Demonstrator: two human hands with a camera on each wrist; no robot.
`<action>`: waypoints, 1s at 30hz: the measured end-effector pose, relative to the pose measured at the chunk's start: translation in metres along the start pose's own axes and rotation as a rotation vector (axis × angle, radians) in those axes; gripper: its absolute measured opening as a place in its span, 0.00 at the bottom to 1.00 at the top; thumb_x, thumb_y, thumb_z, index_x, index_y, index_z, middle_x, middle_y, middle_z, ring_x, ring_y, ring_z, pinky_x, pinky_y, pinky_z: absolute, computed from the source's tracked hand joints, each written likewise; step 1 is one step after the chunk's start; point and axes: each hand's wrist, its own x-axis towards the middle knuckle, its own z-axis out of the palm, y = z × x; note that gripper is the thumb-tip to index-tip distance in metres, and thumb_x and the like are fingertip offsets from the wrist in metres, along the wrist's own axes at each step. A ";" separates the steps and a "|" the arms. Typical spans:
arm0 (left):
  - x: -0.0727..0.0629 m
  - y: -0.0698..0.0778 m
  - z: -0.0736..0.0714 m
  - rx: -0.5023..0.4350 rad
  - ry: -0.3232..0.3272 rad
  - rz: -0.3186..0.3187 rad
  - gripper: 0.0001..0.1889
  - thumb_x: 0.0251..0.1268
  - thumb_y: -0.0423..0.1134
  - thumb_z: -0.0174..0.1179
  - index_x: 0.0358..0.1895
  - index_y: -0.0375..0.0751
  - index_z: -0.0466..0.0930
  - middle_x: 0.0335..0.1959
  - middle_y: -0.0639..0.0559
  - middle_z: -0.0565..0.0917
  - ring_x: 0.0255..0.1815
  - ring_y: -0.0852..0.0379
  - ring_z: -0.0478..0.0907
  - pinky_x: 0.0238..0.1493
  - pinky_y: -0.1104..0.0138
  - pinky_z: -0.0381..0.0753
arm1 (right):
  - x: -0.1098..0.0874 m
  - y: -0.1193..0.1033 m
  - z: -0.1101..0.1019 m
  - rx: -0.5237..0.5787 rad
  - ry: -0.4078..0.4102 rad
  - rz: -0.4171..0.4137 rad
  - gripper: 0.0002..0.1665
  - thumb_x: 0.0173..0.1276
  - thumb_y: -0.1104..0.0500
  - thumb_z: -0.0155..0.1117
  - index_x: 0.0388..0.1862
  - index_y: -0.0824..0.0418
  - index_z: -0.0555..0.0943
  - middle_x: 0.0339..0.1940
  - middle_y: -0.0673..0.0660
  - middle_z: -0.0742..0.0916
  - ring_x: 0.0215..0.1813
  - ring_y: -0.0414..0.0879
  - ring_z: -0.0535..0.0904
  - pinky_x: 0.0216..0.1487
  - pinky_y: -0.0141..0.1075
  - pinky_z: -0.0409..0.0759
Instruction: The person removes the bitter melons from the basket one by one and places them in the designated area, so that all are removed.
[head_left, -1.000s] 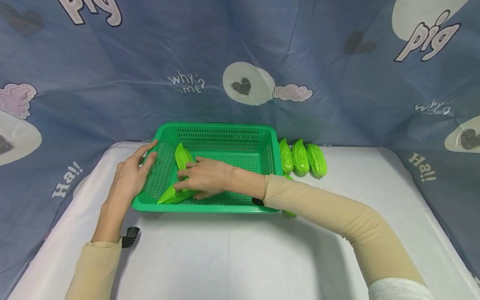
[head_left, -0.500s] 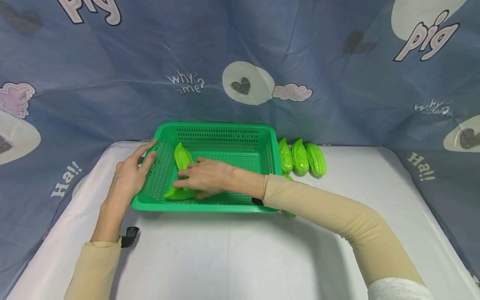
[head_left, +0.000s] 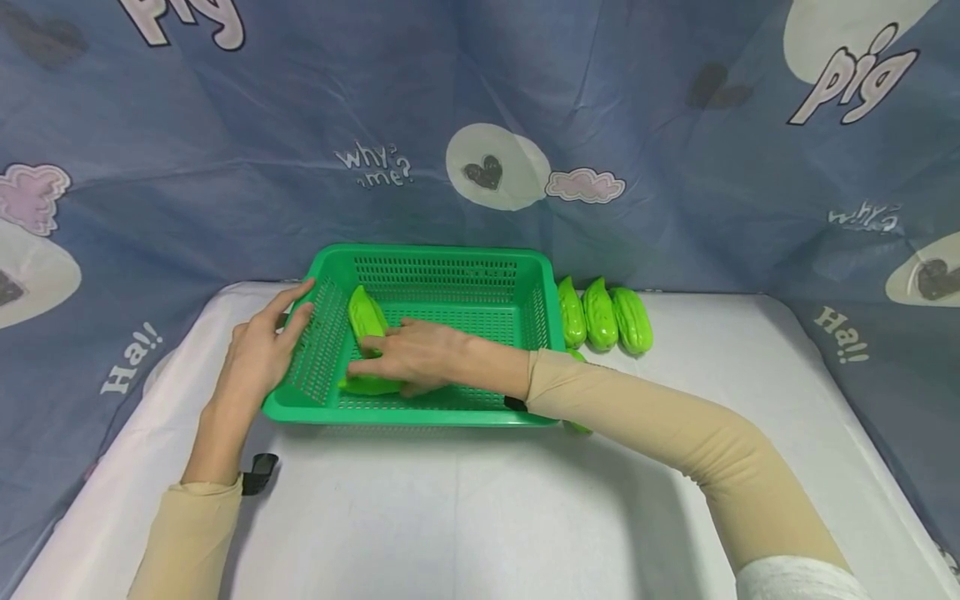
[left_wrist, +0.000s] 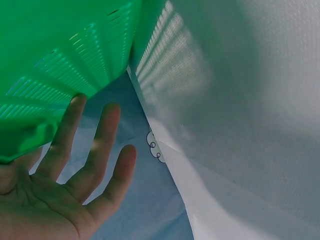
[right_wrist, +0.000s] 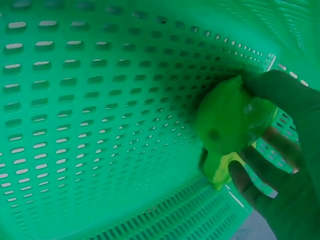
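Inside the green plastic basket, my right hand grips a bright green bitter melon, its tip pointing left. The right wrist view shows the thumb over this melon and the fingers along its other side. A second bitter melon lies just behind it, partly covered by the fingers. My left hand holds the basket's left rim, its thumb over the edge. In the left wrist view its other fingers spread straight outside the slotted wall.
Right of the basket, three bitter melons lie side by side on the white-covered table. Another green melon shows in part beneath the right sleeve. A blue printed cloth hangs behind the basket.
My right hand has shifted the gripped melon slightly right and away from the basket's near wall, turning its tip more level. The left hand stays at the rim.
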 end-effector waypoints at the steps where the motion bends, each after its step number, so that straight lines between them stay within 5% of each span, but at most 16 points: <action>1: 0.000 0.000 0.000 0.000 0.001 0.000 0.32 0.88 0.67 0.37 0.88 0.69 0.55 0.78 0.21 0.70 0.75 0.18 0.70 0.62 0.24 0.73 | 0.000 0.000 0.000 0.005 -0.005 0.003 0.45 0.77 0.47 0.72 0.85 0.35 0.60 0.82 0.55 0.73 0.71 0.54 0.84 0.74 0.53 0.80; 10: -0.001 0.001 0.000 0.006 0.019 0.017 0.32 0.88 0.66 0.37 0.88 0.66 0.56 0.79 0.23 0.70 0.75 0.19 0.71 0.61 0.26 0.75 | -0.001 0.000 -0.001 0.013 -0.026 0.030 0.45 0.73 0.42 0.76 0.83 0.36 0.63 0.73 0.54 0.79 0.69 0.51 0.83 0.74 0.53 0.81; 15: -0.003 0.000 0.000 0.000 0.020 0.019 0.32 0.88 0.66 0.37 0.88 0.66 0.56 0.79 0.24 0.70 0.76 0.19 0.70 0.62 0.25 0.74 | -0.004 0.003 -0.001 0.023 -0.011 0.039 0.49 0.72 0.40 0.76 0.85 0.28 0.60 0.71 0.55 0.78 0.65 0.50 0.83 0.67 0.49 0.84; 20: -0.002 0.000 0.001 0.000 0.018 0.016 0.32 0.88 0.66 0.37 0.88 0.66 0.56 0.80 0.25 0.69 0.76 0.20 0.70 0.63 0.24 0.73 | -0.006 0.003 -0.001 0.009 -0.021 0.052 0.46 0.71 0.35 0.75 0.83 0.28 0.64 0.73 0.56 0.76 0.71 0.51 0.80 0.70 0.52 0.83; 25: -0.001 0.000 0.001 0.005 0.019 0.008 0.32 0.88 0.66 0.37 0.88 0.67 0.56 0.80 0.25 0.69 0.76 0.19 0.69 0.64 0.24 0.72 | -0.006 0.004 -0.001 0.015 -0.022 0.069 0.39 0.71 0.39 0.76 0.78 0.35 0.71 0.72 0.53 0.74 0.71 0.51 0.78 0.71 0.50 0.82; 30: 0.000 0.001 0.001 0.004 0.028 0.015 0.32 0.88 0.66 0.38 0.88 0.66 0.57 0.79 0.25 0.70 0.76 0.19 0.70 0.64 0.25 0.73 | -0.008 0.005 -0.003 0.027 -0.021 0.085 0.44 0.71 0.47 0.79 0.81 0.34 0.69 0.74 0.53 0.74 0.72 0.52 0.77 0.72 0.49 0.81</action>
